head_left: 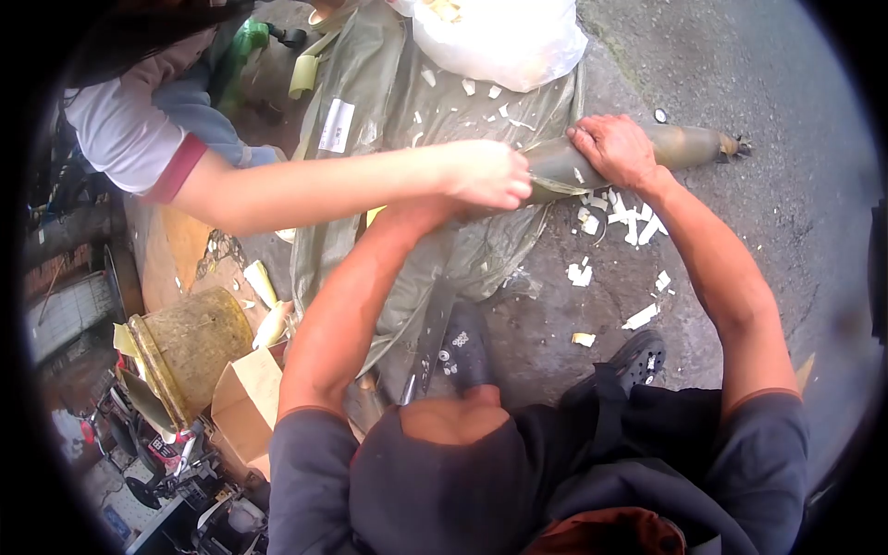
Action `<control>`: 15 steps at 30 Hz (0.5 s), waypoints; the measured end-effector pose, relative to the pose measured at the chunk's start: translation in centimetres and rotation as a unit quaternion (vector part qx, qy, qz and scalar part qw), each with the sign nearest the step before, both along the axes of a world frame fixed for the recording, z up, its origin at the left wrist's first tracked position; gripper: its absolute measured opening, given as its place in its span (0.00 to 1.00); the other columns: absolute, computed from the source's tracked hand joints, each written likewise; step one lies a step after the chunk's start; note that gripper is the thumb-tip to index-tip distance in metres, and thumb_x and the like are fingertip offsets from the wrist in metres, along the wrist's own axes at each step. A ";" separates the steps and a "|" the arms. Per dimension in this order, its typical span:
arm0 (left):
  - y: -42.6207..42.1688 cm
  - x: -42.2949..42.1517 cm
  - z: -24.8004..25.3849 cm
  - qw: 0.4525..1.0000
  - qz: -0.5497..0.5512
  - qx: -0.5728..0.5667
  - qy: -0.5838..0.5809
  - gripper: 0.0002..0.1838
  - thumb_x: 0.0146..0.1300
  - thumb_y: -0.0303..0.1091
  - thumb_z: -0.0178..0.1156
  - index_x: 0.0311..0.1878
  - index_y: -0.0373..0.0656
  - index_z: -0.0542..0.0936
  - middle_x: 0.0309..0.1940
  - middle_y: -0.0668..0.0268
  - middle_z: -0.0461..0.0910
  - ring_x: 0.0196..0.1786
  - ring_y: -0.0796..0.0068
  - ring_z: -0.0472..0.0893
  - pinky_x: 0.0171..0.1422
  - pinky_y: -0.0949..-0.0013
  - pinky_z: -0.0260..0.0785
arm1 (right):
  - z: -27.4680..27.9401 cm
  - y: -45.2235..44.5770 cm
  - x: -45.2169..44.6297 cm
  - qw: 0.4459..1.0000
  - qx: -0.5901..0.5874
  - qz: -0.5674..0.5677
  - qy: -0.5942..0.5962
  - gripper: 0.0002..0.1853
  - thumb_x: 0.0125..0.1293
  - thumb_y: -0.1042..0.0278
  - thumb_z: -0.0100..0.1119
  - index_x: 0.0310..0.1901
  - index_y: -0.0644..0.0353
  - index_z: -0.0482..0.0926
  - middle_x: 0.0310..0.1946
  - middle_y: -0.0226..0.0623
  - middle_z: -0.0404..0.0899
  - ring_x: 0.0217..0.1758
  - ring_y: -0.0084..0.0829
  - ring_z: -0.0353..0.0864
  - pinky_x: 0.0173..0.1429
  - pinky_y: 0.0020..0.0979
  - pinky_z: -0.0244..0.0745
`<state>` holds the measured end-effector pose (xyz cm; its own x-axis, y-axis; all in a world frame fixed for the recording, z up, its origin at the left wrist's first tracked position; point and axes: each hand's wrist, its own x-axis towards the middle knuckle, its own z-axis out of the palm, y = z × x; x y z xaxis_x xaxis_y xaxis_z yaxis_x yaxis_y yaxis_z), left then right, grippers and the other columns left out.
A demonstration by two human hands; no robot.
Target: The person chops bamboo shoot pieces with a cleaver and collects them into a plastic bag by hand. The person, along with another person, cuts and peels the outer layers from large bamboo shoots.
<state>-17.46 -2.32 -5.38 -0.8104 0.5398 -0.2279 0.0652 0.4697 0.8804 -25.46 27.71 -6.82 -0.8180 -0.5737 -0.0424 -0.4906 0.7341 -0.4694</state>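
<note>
Right hand (pixel 615 148) first, and it's clasped over the top of a long brownish-green stalk (pixel 686 146), fingers curled down on the far side. Over to the left hand (pixel 427 215): it sits beneath a co-worker's forearm (pixel 324 190), mostly covered, so whether it grips anything, I cannot tell. Right above it, the co-worker's hand (pixel 495 176) is folded into a loose fist, just beside the stalk's near-left end.

Here's the key line: the stalk lies out in front of the wearer, its long axis running crosswise, left to right, the right end angled slightly farther away. The right hand is plainly on it, around mid-length of what shows; the left is off toward the left end, which is hidden. The ragged tip points right, out over the bare ground (pixel 758 268).

Moving out, pale scraps (pixel 638 217) lie scattered just on the near side. Under the left part spreads a plastic sheet (pixel 370 79), with a bulging white bag (pixel 504 42) at its far edge. Lower left, a grimy yellowish bucket (pixel 199 347) lies tipped beside a cardboard box (pixel 248 398).
</note>
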 end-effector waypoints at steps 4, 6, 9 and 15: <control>0.7 -0.4 2.1 0.979 -0.039 -0.141 0.138 0.10 0.68 0.31 0.59 0.51 0.43 0.80 0.46 0.58 0.82 0.52 0.60 0.80 0.58 0.58 0.70 | -0.3 0.1 0.1 1.000 -0.006 -0.005 -0.008 0.22 0.76 0.49 0.49 0.36 0.59 0.82 0.34 0.50 0.85 0.44 0.52 0.83 0.55 0.51 0.75; 0.6 0.7 2.2 0.943 0.066 -0.219 0.240 0.15 0.68 0.31 0.58 0.56 0.44 0.79 0.52 0.57 0.82 0.57 0.59 0.80 0.60 0.55 0.71 | -0.5 0.1 0.1 1.000 -0.008 -0.004 -0.011 0.22 0.75 0.49 0.50 0.37 0.59 0.83 0.34 0.50 0.85 0.44 0.53 0.83 0.55 0.51 0.75; 0.6 0.2 1.8 0.921 0.060 -0.314 0.222 0.07 0.61 0.28 0.61 0.42 0.40 0.81 0.35 0.50 0.84 0.42 0.47 0.84 0.44 0.47 0.74 | -0.6 0.3 0.0 1.000 -0.005 -0.002 -0.011 0.21 0.75 0.48 0.50 0.38 0.58 0.83 0.34 0.49 0.85 0.44 0.52 0.83 0.55 0.51 0.75; 0.6 -1.1 1.0 0.905 0.069 -0.399 0.132 0.07 0.62 0.29 0.58 0.39 0.39 0.83 0.36 0.48 0.85 0.42 0.44 0.85 0.45 0.44 0.75 | -1.4 0.2 0.9 0.997 -0.047 0.010 0.058 0.19 0.75 0.50 0.51 0.39 0.55 0.84 0.35 0.44 0.86 0.44 0.48 0.84 0.51 0.48 0.75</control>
<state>-18.52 -1.70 -4.35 -0.9406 0.1777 -0.2892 0.1155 0.9688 0.2195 -24.52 27.89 -8.19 -0.8022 -0.5875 0.1066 -0.5604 0.6791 -0.4741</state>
